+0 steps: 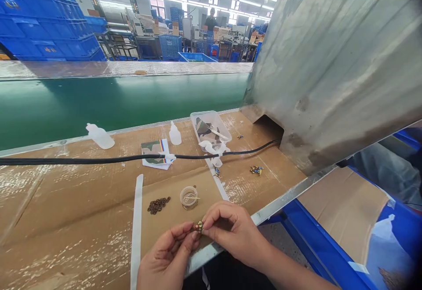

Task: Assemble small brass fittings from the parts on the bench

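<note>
A tiny green and reddish figure-like piece (pixel 199 225) is pinched between the fingertips of both hands, just above the table's front edge. My left hand (pixel 171 250) grips it from the left and my right hand (pixel 232 228) from the right; the fingers cover most of it. Beyond them, a small round clear cup (pixel 189 196) with a thin stick (pixel 191 198) across it stands on brown paper. Left of the cup lies a heap of small dark brown rings (pixel 158 205). Several small blue and yellow pieces (pixel 256 170) lie farther right on the table.
Black cables (pixel 99 160) cross the table into an opening under a large metal housing (pixel 332 74). Behind them are white plastic bottles (pixel 100 136), a camouflage-patterned card (pixel 153 151) and a clear plastic box (pixel 211 118). A green conveyor belt (pixel 125 98) runs past the far edge.
</note>
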Demonstrator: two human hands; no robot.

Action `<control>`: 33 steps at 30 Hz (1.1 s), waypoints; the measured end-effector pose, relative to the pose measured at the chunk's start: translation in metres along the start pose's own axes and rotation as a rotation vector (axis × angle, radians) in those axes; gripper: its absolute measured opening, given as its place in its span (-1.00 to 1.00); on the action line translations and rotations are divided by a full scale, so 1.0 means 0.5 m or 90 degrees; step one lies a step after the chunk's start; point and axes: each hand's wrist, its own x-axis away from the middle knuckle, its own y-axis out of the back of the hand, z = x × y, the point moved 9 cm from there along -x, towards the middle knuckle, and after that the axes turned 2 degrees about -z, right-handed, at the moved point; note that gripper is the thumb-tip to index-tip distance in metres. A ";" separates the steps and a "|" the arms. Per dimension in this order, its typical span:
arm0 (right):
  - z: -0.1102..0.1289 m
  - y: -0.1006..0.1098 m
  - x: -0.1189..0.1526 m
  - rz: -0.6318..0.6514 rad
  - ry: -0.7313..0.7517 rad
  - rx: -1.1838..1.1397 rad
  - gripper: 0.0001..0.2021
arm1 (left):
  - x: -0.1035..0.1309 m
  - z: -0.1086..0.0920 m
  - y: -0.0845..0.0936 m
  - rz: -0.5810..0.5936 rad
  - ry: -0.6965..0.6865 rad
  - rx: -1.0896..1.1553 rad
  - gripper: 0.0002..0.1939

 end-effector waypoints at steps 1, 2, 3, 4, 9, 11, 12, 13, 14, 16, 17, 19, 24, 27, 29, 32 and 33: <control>0.001 0.000 0.000 0.000 0.002 0.001 -0.93 | 0.000 0.000 0.000 -0.001 0.000 -0.003 -0.64; 0.002 0.000 0.000 0.000 0.004 0.003 -0.93 | 0.001 -0.001 -0.002 0.000 -0.002 -0.005 -0.64; 0.002 0.000 0.000 0.000 0.005 0.003 -0.93 | 0.001 -0.002 -0.003 0.000 -0.005 -0.008 -0.63; 0.003 0.000 0.000 -0.001 0.007 0.003 -0.92 | 0.002 -0.005 -0.005 -0.001 -0.009 -0.009 -0.63; 0.007 -0.001 0.000 0.002 0.022 -0.008 -0.90 | 0.007 -0.015 -0.003 -0.020 -0.026 -0.009 -0.64; 0.008 -0.001 0.000 0.004 0.026 -0.012 -0.90 | 0.007 -0.013 -0.006 -0.004 -0.016 -0.019 -0.62; 0.008 -0.001 0.000 0.005 0.028 -0.012 -0.90 | 0.007 -0.012 -0.006 0.001 -0.011 -0.021 -0.62; 0.009 -0.001 0.000 0.006 0.031 -0.012 -0.90 | 0.006 -0.011 -0.004 0.002 -0.008 -0.020 -0.61; 0.009 0.000 0.000 0.006 0.033 -0.014 -0.90 | 0.005 -0.011 -0.003 0.001 -0.007 -0.019 -0.61; 0.008 0.000 0.001 0.007 0.034 -0.020 -0.90 | 0.003 -0.010 -0.003 0.006 -0.006 -0.019 -0.61; 0.007 0.000 0.001 0.008 0.033 -0.023 -0.90 | 0.002 -0.010 -0.003 0.009 -0.007 -0.022 -0.61; 0.005 -0.001 0.002 0.009 0.031 -0.031 -0.90 | 0.001 -0.009 -0.007 0.020 -0.008 -0.029 -0.62; 0.002 -0.002 0.003 0.012 0.027 -0.042 -0.90 | 0.007 -0.015 -0.010 0.011 -0.025 -0.027 -0.67; 0.002 0.000 0.004 0.015 0.024 -0.046 -0.90 | 0.008 -0.014 -0.009 0.009 -0.020 -0.027 -0.66; 0.003 0.001 0.004 0.016 0.027 -0.050 -0.90 | 0.006 -0.008 -0.011 0.028 -0.002 -0.033 -0.64; 0.003 0.001 0.004 0.016 0.030 -0.058 -0.90 | 0.002 -0.002 -0.012 0.049 0.016 -0.033 -0.62; 0.003 0.001 0.004 0.016 0.031 -0.061 -0.90 | 0.001 -0.002 -0.013 0.055 0.016 -0.032 -0.63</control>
